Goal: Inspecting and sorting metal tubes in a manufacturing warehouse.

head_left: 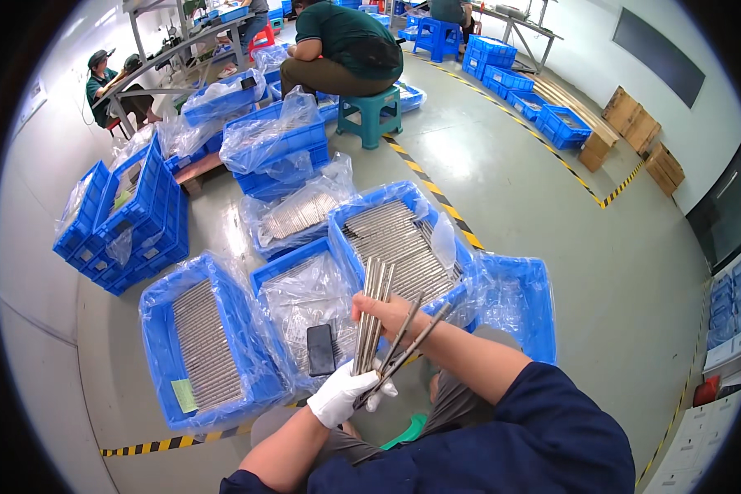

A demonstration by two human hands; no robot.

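Note:
My left hand, in a white glove, is closed round the lower ends of several slim metal rods. My right hand is bare and wraps the same bundle higher up. Most of the rods stand close together, nearly upright. A couple of others fan out to the right from the gloved fingers and pass by my right wrist. Just beyond my hands, a blue crate lined with clear plastic holds rows of similar rods. A black phone lies on the plastic over another crate, left of my hands.
A lined crate of rods with a green paper slip stands at left. On the right is a blue crate with clear plastic inside. Stacked crates stand farther left. Ahead, a person sits on a green stool.

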